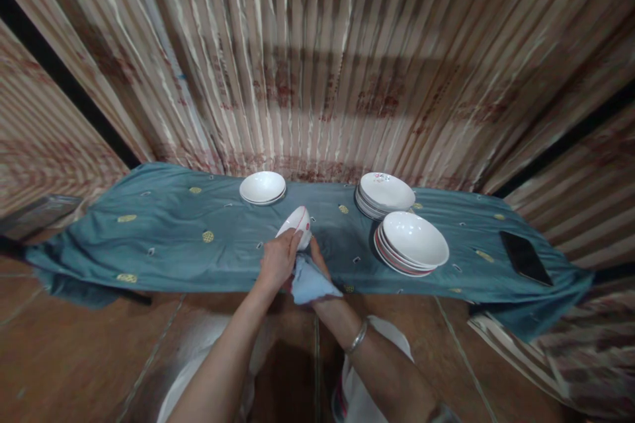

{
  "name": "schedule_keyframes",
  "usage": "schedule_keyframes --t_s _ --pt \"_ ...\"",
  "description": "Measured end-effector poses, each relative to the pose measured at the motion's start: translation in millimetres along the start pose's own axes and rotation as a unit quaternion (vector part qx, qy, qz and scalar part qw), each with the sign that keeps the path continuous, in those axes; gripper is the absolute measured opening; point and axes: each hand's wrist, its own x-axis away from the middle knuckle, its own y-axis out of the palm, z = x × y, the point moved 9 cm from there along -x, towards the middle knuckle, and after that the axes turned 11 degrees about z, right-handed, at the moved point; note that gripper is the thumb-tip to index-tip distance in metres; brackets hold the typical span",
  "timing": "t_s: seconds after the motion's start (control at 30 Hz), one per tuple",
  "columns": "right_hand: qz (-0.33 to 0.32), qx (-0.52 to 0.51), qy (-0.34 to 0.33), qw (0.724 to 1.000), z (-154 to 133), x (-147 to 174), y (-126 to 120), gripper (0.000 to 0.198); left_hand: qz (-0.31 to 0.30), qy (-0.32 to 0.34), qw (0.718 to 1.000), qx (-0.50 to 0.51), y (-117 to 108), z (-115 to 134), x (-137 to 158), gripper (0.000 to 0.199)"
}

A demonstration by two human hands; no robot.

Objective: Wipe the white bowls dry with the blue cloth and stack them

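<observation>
A white bowl (299,219) with a thin red line and a red mark on its outside is tilted on edge above the near side of the table. Gripping its near rim is my left hand (278,258), fingers closed. My right hand (320,259) is behind a light blue cloth (310,282), which it holds against the bowl's lower right side; part of that hand is hidden by the cloth. To the right stands a stack of white bowls (415,240) with red bands. Behind it is a stack of plates (387,192) with a floral print on top.
Two or so shallow white dishes (262,186) sit at the back left of the table, which has a teal cloth (173,238) with pineapple prints. A black phone (526,258) lies near the right end. A pleated curtain (317,66) hangs right behind the table.
</observation>
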Motion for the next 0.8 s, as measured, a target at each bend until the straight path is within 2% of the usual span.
schedule_keyframes --t_s 0.2,0.4,0.53,0.67,0.8 --pt "-0.054 -0.106 0.061 0.991 -19 20 2 0.066 -0.07 0.058 0.995 -0.052 20 -1 7 0.03" --pt "-0.047 -0.116 0.136 0.983 -27 28 -9 0.054 -0.13 0.062 0.987 -0.077 32 -2 18 0.031" --pt "-0.003 -0.096 0.139 0.986 -22 25 -29 0.034 -0.16 0.063 0.983 -0.068 42 -2 27 0.03" --pt "0.065 -0.099 0.079 0.99 -18 21 -52 0.014 -0.152 0.096 0.978 -0.104 46 0 30 0.028" --pt "0.063 -0.092 0.096 0.989 -6 15 -55 0.011 -0.134 0.141 0.976 -0.096 41 4 32 0.023"
